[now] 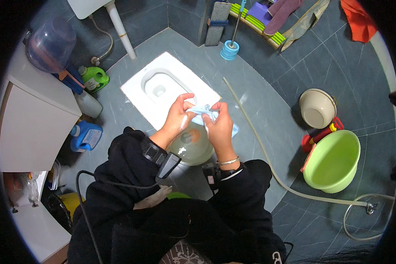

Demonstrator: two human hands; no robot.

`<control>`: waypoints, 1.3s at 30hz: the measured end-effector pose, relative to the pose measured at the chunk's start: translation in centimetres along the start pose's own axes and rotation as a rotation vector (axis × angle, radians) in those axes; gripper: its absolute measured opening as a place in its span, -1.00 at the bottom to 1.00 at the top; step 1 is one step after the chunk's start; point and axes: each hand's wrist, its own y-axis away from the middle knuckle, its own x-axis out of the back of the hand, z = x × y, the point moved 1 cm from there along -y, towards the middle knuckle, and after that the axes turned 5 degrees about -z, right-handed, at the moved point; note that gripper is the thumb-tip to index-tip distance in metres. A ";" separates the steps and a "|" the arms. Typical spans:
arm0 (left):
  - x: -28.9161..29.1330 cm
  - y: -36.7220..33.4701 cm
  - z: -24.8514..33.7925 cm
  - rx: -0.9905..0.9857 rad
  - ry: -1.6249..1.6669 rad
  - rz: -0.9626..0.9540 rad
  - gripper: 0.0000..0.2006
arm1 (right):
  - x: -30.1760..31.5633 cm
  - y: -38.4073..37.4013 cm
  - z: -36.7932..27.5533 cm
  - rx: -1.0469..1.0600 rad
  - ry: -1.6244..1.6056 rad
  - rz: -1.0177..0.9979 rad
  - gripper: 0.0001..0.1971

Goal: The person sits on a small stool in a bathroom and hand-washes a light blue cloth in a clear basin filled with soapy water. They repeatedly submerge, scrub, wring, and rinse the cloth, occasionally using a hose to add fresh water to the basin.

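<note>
Both my hands grip a light blue cloth (pixel 210 114) over a basin of cloudy water (pixel 197 155). My left hand (pixel 177 118) is closed on the cloth's left end, its index finger raised; whitish foam shows near the wrist. My right hand (pixel 221 126) pinches the bunched right part between thumb and fingers. A loose corner of the cloth hangs below and to the right of that hand. An orange round mark shows inside the basin. My hands hide the basin's far rim.
A white squat toilet (pixel 134 90) lies just beyond the basin. A pale hose (pixel 256 131) crosses the floor on the right towards a wall tap (pixel 371 207). A green basin (pixel 334 163) and beige bucket (pixel 317 111) are at right; a blue detergent bottle (pixel 89 136) stands left.
</note>
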 end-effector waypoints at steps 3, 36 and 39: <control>0.0 0.2 0.1 0.078 0.276 -0.055 -0.54 | 0.2 -0.2 0.9 0.040 0.072 0.037 -0.72; 0.2 -0.4 1.2 0.010 -0.659 0.134 -0.63 | -1.7 0.4 0.9 -0.244 -0.744 -0.010 -0.72; 0.1 -0.6 1.4 0.046 -0.975 0.106 -0.64 | -1.4 0.6 -0.8 -0.250 -0.818 -0.084 -0.70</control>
